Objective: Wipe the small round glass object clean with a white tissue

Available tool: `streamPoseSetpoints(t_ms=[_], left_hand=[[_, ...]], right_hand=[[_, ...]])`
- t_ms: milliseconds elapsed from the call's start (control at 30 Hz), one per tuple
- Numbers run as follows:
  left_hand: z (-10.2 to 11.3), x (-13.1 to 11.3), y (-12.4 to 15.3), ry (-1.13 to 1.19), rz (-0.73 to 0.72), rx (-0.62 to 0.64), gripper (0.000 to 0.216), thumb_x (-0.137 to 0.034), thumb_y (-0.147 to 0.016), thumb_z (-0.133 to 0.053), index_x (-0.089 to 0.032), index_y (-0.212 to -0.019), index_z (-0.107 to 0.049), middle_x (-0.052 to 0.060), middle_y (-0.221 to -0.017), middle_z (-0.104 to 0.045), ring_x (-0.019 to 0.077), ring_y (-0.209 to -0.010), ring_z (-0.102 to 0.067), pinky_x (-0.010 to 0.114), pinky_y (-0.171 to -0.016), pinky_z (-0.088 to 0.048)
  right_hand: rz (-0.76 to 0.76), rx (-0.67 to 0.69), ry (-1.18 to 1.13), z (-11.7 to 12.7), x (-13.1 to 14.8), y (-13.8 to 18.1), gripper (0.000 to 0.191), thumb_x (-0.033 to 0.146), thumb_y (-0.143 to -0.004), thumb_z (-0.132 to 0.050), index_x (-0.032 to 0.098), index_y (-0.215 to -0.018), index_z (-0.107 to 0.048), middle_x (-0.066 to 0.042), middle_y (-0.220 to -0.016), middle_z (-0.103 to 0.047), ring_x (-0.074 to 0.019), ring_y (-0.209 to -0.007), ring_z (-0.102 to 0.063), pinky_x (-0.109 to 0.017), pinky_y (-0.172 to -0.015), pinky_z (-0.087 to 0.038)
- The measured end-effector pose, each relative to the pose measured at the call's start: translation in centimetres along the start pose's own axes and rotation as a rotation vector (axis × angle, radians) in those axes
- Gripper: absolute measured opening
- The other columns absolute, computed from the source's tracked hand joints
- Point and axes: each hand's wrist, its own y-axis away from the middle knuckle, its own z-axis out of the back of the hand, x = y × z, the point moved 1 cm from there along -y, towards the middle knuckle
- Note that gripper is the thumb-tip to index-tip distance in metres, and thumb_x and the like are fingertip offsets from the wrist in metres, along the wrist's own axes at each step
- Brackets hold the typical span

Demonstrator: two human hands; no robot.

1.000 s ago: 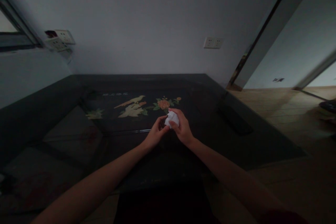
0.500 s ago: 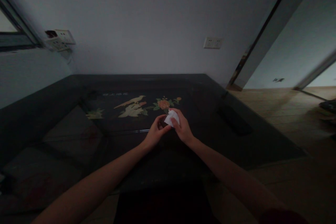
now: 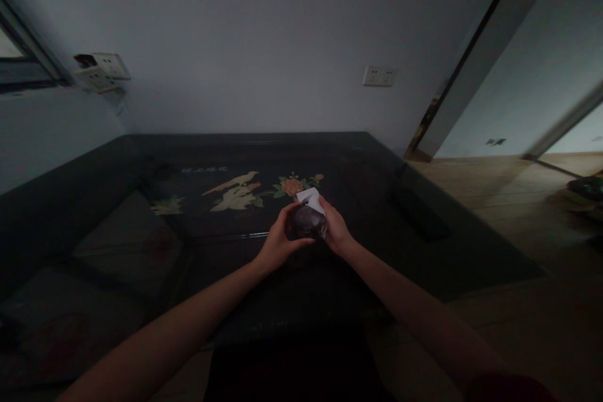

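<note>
Above the dark glossy table [image 3: 372,163], my left hand [image 3: 277,240] is curved around the left side of a dark, rounded, shiny object [image 3: 308,221]; its kind is hard to make out in the dim light. My right hand [image 3: 336,230] holds a piece of white paper or tissue [image 3: 309,197] against the far right side of the object. The fingers of the right hand are partly hidden behind the paper and the object.
A bird-and-flower picture [image 3: 235,191] decorates the tabletop ahead of my hands. A long dark item [image 3: 419,215] lies to the right. The wall behind carries a socket plate [image 3: 379,76], and more sockets [image 3: 101,72] are at the left corner.
The dark object has turned so its smooth rounded face shows between my hands. The white paper has shifted from the front to its far side, with my right hand.
</note>
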Motion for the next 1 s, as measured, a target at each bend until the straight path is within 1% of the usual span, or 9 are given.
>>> streamPoseSetpoints(t_ms=[67,167,267,367,467,633,800,900,1000], left_hand=[[0.0,0.1,0.0,0.015,0.004,0.0,0.08,-0.027,-0.06,-0.084,-0.022,-0.128,-0.042,0.012,-0.136,-0.049,0.0292,-0.128,-0.047,0.043,-0.109,-0.037],[0.0,0.4,-0.2,0.08,0.048,-0.012,0.078,-0.03,-0.062,-0.082,-0.021,-0.128,-0.042,0.011,-0.131,-0.054,0.0286,-0.122,-0.052,0.044,-0.105,-0.041],[-0.1,0.6,-0.2,0.152,0.111,-0.04,0.072,-0.034,-0.064,-0.08,-0.02,-0.126,-0.045,0.011,-0.127,-0.057,0.0282,-0.116,-0.055,0.042,-0.1,-0.044],[-0.1,0.5,-0.2,0.181,0.148,-0.077,0.062,-0.033,-0.068,-0.077,-0.018,-0.121,-0.049,0.011,-0.125,-0.059,0.0273,-0.116,-0.055,0.039,-0.1,-0.044],[-0.2,0.5,-0.2,0.21,0.147,-0.063,0.061,-0.032,-0.066,-0.079,-0.017,-0.118,-0.05,0.01,-0.121,-0.06,0.0268,-0.116,-0.055,0.037,-0.099,-0.044],[-0.2,0.8,-0.1,0.211,0.155,-0.009,0.071,-0.031,-0.059,-0.083,-0.019,-0.119,-0.047,0.009,-0.117,-0.062,0.0269,-0.11,-0.06,0.038,-0.096,-0.047],[-0.2,0.8,0.0,0.238,0.126,0.043,0.074,-0.026,-0.058,-0.083,-0.021,-0.122,-0.046,0.01,-0.125,-0.058,0.0279,-0.116,-0.057,0.04,-0.1,-0.045],[-0.3,0.9,0.0,0.266,0.15,0.042,0.073,-0.026,-0.058,-0.084,-0.02,-0.12,-0.046,0.009,-0.121,-0.06,0.0269,-0.114,-0.058,0.039,-0.099,-0.046],[-0.4,0.9,0.0,0.29,0.174,0.016,0.072,-0.028,-0.057,-0.084,-0.02,-0.118,-0.047,0.009,-0.116,-0.062,0.0257,-0.109,-0.06,0.038,-0.096,-0.047]], right_hand=[[0.052,-0.003,0.046,-0.1,0.2,0.2,0.046,0.062,-0.078,-0.056,0.017,-0.085,-0.065,-0.005,-0.078,-0.068,-0.0189,-0.071,-0.063,-0.032,-0.069,-0.051],[0.292,0.027,0.295,-0.3,1.3,1.2,0.045,0.06,-0.086,-0.047,0.018,-0.09,-0.065,-0.005,-0.084,-0.068,-0.019,-0.077,-0.062,-0.032,-0.073,-0.05],[0.589,0.135,0.548,-0.8,2.4,2.5,0.038,0.048,-0.092,-0.044,0.022,-0.114,-0.061,-0.009,-0.116,-0.064,-0.0224,-0.106,-0.059,-0.039,-0.095,-0.044],[0.755,0.204,0.687,-1.1,2.9,3.3,0.031,0.039,-0.093,-0.046,0.024,-0.116,-0.061,-0.01,-0.129,-0.056,-0.024,-0.122,-0.05,-0.042,-0.105,-0.037],[0.699,0.181,0.637,-1.2,3.0,3.2,0.032,0.04,-0.092,-0.046,0.023,-0.113,-0.063,-0.01,-0.122,-0.06,-0.0243,-0.115,-0.055,-0.041,-0.1,-0.041],[0.333,0.119,0.326,-0.9,2.8,2.2,0.043,0.056,-0.086,-0.05,0.02,-0.1,-0.07,-0.007,-0.097,-0.071,-0.0228,-0.087,-0.064,-0.037,-0.084,-0.049],[0.057,0.216,0.014,-0.9,2.4,1.6,0.046,0.058,-0.079,-0.055,0.018,-0.093,-0.073,-0.009,-0.099,-0.073,-0.0258,-0.091,-0.067,-0.038,-0.083,-0.051],[0.092,0.194,0.042,-0.8,2.2,1.6,0.047,0.058,-0.082,-0.052,0.018,-0.094,-0.072,-0.009,-0.097,-0.073,-0.0259,-0.091,-0.067,-0.038,-0.082,-0.052],[0.319,0.128,0.264,-0.6,2.5,2.2,0.043,0.053,-0.088,-0.047,0.02,-0.101,-0.07,-0.008,-0.103,-0.071,-0.0243,-0.095,-0.065,-0.039,-0.087,-0.05]])
